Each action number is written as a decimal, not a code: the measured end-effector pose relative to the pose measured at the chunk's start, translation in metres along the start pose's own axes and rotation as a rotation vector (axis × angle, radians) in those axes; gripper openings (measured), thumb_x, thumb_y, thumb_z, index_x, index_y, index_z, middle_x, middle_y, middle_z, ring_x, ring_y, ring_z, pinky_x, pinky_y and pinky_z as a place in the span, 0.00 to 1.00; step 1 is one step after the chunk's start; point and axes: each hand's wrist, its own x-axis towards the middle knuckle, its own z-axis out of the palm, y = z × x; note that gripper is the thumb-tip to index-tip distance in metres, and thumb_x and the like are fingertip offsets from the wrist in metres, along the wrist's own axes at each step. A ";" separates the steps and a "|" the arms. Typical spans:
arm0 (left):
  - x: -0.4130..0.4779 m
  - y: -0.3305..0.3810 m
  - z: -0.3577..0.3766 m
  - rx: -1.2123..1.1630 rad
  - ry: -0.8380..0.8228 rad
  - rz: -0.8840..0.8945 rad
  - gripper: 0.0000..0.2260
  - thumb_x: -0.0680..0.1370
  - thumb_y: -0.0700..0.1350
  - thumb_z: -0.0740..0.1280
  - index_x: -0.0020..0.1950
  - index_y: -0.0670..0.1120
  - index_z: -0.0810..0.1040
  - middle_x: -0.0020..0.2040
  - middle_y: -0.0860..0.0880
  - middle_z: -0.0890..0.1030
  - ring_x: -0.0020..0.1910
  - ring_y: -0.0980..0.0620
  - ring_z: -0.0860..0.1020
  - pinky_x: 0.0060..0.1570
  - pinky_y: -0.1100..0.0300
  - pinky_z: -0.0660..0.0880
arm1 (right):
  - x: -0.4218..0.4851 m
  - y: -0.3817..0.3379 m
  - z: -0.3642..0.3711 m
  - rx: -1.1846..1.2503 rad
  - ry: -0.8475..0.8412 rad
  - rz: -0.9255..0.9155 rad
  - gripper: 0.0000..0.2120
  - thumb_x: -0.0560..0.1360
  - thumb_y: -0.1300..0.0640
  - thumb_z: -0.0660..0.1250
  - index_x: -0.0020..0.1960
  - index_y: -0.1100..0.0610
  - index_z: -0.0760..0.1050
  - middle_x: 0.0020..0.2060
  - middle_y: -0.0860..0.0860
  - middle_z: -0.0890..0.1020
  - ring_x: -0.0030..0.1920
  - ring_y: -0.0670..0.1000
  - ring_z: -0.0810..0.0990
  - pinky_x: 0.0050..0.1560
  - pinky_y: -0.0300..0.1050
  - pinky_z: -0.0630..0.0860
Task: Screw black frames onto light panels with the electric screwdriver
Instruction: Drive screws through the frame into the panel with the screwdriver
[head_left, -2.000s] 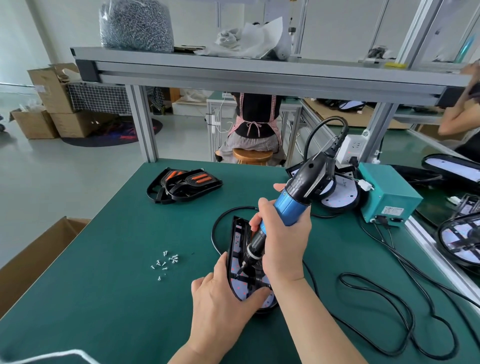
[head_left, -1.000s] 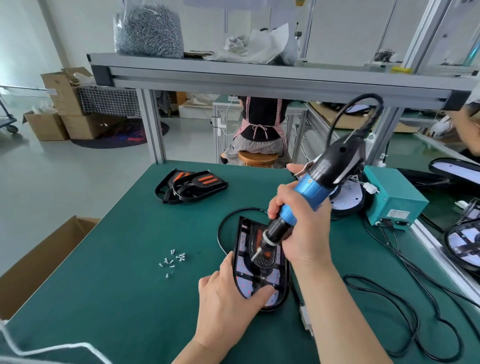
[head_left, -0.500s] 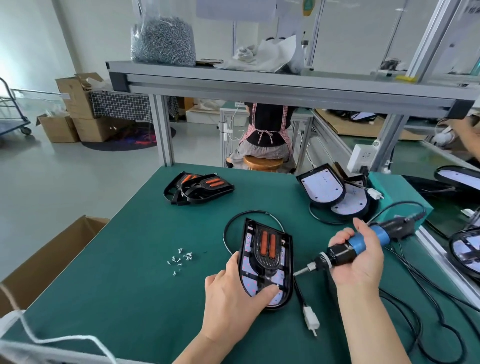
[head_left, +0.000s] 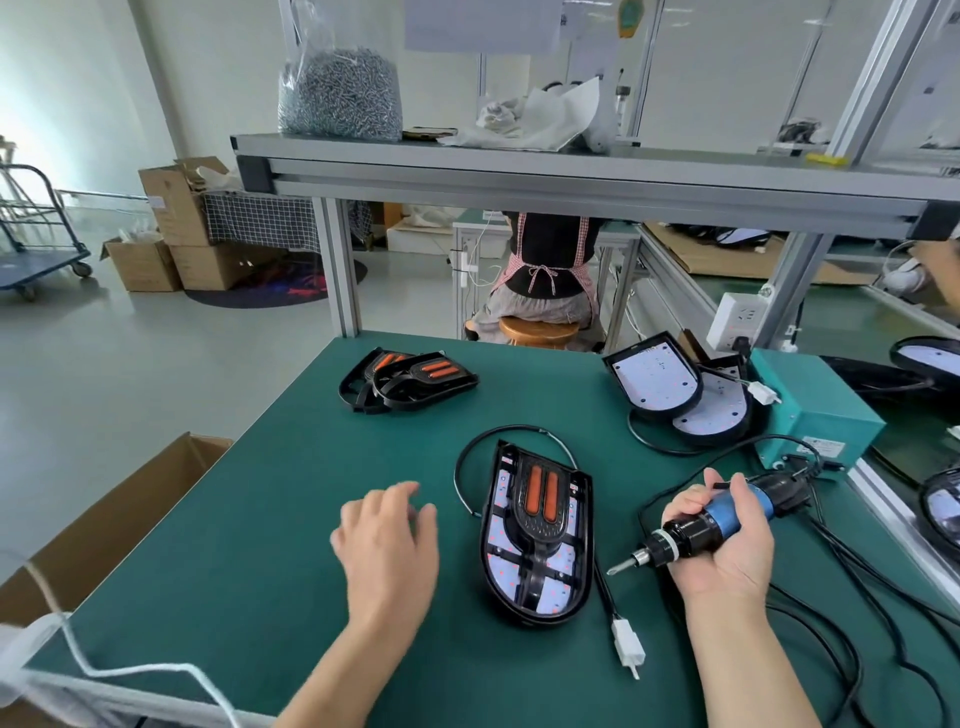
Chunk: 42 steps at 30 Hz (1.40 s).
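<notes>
A light panel with a black frame (head_left: 535, 530) and two orange bars lies flat on the green table (head_left: 260, 519), its cable looped behind it. My left hand (head_left: 387, 545) hovers to the left of the panel, palm down, fingers loosely spread and blurred, holding nothing. My right hand (head_left: 727, 540) rests on the table to the right of the panel and grips the blue and black electric screwdriver (head_left: 691, 530). The screwdriver lies nearly level, and its bit points left toward the panel without touching it.
Spare black frames (head_left: 410, 382) lie stacked at the back left. Two bare light panels (head_left: 657, 382) lean by a teal power box (head_left: 815, 410) at the back right. A white plug (head_left: 628, 644) and black cables trail at the right. A cardboard box (head_left: 104, 525) stands off the left edge.
My left hand let go of the panel and moved left, over the spot where loose screws lay. My right hand lowered the screwdriver away from the panel to the table.
</notes>
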 end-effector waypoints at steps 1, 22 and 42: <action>0.010 -0.007 -0.003 0.019 0.031 -0.021 0.12 0.80 0.47 0.67 0.62 0.48 0.80 0.52 0.52 0.80 0.60 0.45 0.69 0.61 0.49 0.62 | 0.000 0.000 0.000 0.002 -0.001 -0.001 0.11 0.80 0.51 0.68 0.55 0.57 0.74 0.33 0.48 0.73 0.31 0.44 0.73 0.34 0.34 0.74; 0.057 -0.030 -0.010 0.437 -0.182 0.145 0.04 0.80 0.43 0.61 0.46 0.49 0.74 0.44 0.53 0.75 0.49 0.49 0.65 0.52 0.56 0.58 | -0.001 0.001 0.000 -0.008 -0.006 -0.006 0.09 0.80 0.51 0.68 0.53 0.56 0.74 0.33 0.48 0.74 0.31 0.44 0.73 0.33 0.34 0.74; -0.048 0.086 -0.021 -0.688 -0.591 0.008 0.12 0.76 0.37 0.72 0.42 0.54 0.86 0.35 0.55 0.83 0.34 0.59 0.77 0.40 0.66 0.76 | -0.043 0.001 0.058 0.067 -0.021 -0.109 0.06 0.78 0.54 0.69 0.51 0.55 0.73 0.32 0.47 0.73 0.30 0.43 0.73 0.33 0.33 0.73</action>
